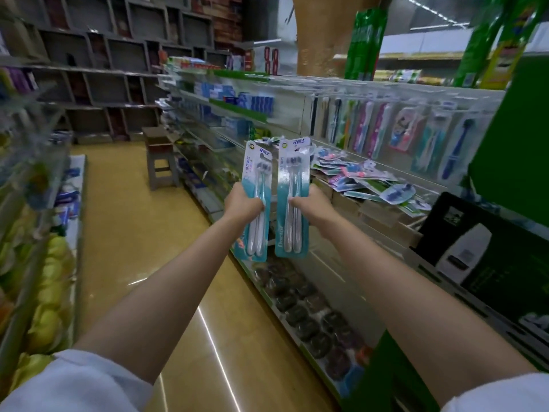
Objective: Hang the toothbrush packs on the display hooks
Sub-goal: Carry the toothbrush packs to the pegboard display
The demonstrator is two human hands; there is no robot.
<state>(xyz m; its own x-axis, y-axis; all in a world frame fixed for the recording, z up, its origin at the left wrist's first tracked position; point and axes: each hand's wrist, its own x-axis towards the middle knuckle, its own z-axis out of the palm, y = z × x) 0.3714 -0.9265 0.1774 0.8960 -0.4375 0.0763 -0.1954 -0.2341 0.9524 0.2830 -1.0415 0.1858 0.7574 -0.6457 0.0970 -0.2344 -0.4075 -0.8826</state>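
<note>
Both arms stretched out fwd over the shop aisle, each holding one toothbrush pack upright. Left hand [244,203] has its fingers curled round the mid part of the left pack [255,200]; right hand [312,205] grips the right pack [292,197] the same way, approx same height. Packs are side by side, close but not touching, teal/white cards w/ two brushes each, header ends up. Neither is on a hook yet. Behind & to the right, the display hooks [386,96] carry a row of hanging toothbrush packs [416,132]; view there is blurred. Below that row, a loose pile of packs [365,182] lies on the shelf. A small stool [160,156] stands further down the aisle, by the shelving
</note>
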